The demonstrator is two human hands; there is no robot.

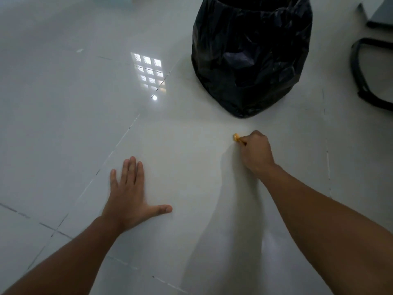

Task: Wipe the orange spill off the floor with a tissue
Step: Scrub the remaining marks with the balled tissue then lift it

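The right hand (256,151) is clenched on a small orange-stained tissue (236,138), pressed to the floor (63,103) just before the black bin bag (251,54). No spill remains visible. The left hand (129,194) rests flat, fingers spread, holding nothing — a brace. The tissue should probably stay balled, stained side inward — then lift straight up.

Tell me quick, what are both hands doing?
Left hand: open, flat on the white tiled floor.
Right hand: closed around a small orange-stained wad, probably tissue.
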